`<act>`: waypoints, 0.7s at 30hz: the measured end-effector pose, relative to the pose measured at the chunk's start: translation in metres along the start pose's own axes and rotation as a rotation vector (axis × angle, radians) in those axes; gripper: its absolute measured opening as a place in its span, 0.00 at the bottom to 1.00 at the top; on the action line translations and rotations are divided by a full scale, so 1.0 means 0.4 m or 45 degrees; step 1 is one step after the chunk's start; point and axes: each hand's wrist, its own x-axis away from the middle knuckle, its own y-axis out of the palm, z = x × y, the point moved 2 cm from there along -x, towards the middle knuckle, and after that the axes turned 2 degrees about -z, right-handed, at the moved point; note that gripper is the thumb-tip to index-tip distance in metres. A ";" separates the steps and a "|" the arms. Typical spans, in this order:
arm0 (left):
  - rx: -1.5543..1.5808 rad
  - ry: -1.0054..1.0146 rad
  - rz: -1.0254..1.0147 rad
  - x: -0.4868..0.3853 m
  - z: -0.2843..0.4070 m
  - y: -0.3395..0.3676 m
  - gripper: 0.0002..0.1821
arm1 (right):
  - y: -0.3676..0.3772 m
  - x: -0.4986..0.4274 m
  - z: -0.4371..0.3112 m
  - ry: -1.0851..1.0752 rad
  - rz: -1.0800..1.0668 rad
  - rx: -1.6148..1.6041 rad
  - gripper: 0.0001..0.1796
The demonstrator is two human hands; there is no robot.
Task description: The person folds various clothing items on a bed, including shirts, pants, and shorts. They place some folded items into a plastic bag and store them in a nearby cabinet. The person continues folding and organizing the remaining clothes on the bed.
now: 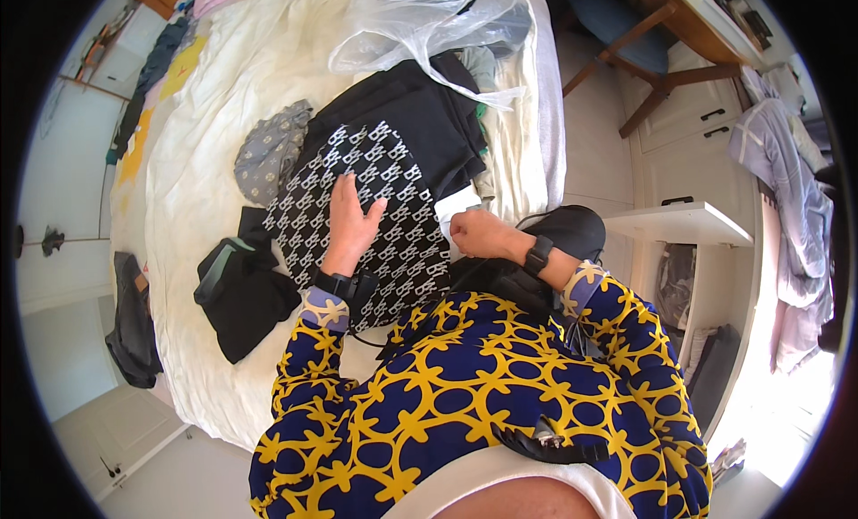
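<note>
A black garment with a white repeated letter print (395, 231) lies spread on the bed before me. My left hand (353, 217) rests palm down on it, fingers together and thumb held apart. Beyond the garment's right edge, my right hand (481, 232) is curled beside a small white piece (458, 204); whether the fingers grip anything is hidden. Folded black clothing (402, 110) lies under the print's far end. A grey patterned cloth (271, 150) is bunched to the left, and a crumpled black garment with a green part (244, 294) lies nearer me.
A clear plastic bag (429, 36) sits at the bed's far end. The cream bedsheet (201, 204) bears these clothes. To the right stand a wooden chair with a blue seat (620, 23) and a white cabinet with an open flap (690, 225). Dark clothing (134, 325) hangs at the left edge.
</note>
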 end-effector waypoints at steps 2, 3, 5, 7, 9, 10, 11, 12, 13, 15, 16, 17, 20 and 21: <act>-0.223 -0.016 0.105 -0.013 -0.001 0.041 0.40 | -0.026 0.012 0.027 0.044 -0.014 -0.203 0.09; -0.345 -0.104 0.098 -0.021 0.002 0.064 0.41 | -0.040 0.019 0.040 0.128 0.000 -0.241 0.09; -0.530 -0.128 0.161 -0.040 0.013 0.099 0.41 | -0.069 0.030 0.064 0.222 0.034 -0.400 0.10; -0.606 -0.119 0.278 -0.055 0.018 0.122 0.38 | -0.104 0.038 0.090 0.237 0.107 -0.475 0.09; -0.572 -0.144 0.350 -0.060 0.013 0.139 0.37 | -0.143 0.044 0.121 0.261 0.152 -0.527 0.09; -0.531 -0.144 0.372 -0.061 0.009 0.147 0.36 | -0.166 0.046 0.137 0.230 0.177 -0.572 0.09; -0.524 -0.140 0.386 -0.059 0.005 0.154 0.36 | -0.191 0.044 0.154 0.254 0.179 -0.583 0.08; -0.506 -0.127 0.394 -0.058 -0.001 0.160 0.36 | -0.218 0.039 0.168 0.270 0.212 -0.552 0.08; -0.500 -0.115 0.397 -0.056 -0.006 0.165 0.36 | -0.245 0.034 0.182 0.287 0.243 -0.531 0.08; -0.479 -0.123 0.394 -0.054 -0.016 0.175 0.36 | -0.305 0.015 0.204 0.247 0.260 -0.457 0.09; -0.466 -0.111 0.405 -0.053 -0.019 0.178 0.35 | -0.334 0.003 0.213 0.198 0.262 -0.453 0.09; -0.468 -0.105 0.408 -0.053 -0.023 0.183 0.35 | -0.360 -0.009 0.222 0.198 0.260 -0.436 0.09; -0.457 -0.091 0.427 -0.054 -0.033 0.196 0.34 | -0.395 -0.069 0.241 0.101 0.244 -0.545 0.09; -0.458 -0.105 0.422 -0.053 -0.038 0.201 0.34 | -0.390 -0.093 0.247 0.129 0.198 -0.561 0.09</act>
